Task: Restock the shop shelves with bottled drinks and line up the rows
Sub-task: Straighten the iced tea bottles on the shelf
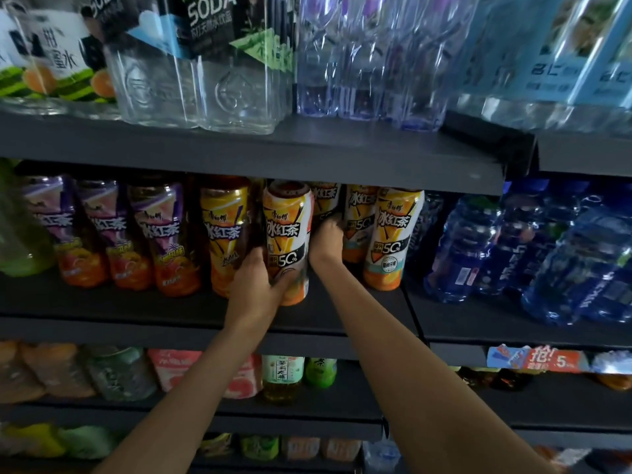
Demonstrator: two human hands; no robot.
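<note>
On the middle shelf (pixel 136 309) my left hand (pixel 260 282) grips the lower part of an orange-and-white iced tea bottle (pixel 289 227) standing near the shelf's front. My right hand (pixel 326 242) reaches deeper into the gap to its right, fingers curled around a bottle (pixel 325 200) in the row behind; how firmly it holds is hidden. Two more orange-and-white tea bottles (pixel 393 234) stand to the right. A yellow tea bottle (pixel 224 234) stands just left of the gripped one.
Purple-labelled tea bottles (pixel 160 234) fill the shelf's left part, blue water bottles (pixel 513 248) the right. Clear soda and water bottles (pixel 239 80) stand on the shelf above, whose front edge (pixel 273 159) overhangs the row. Green tea bottles (pixel 284 374) sit below.
</note>
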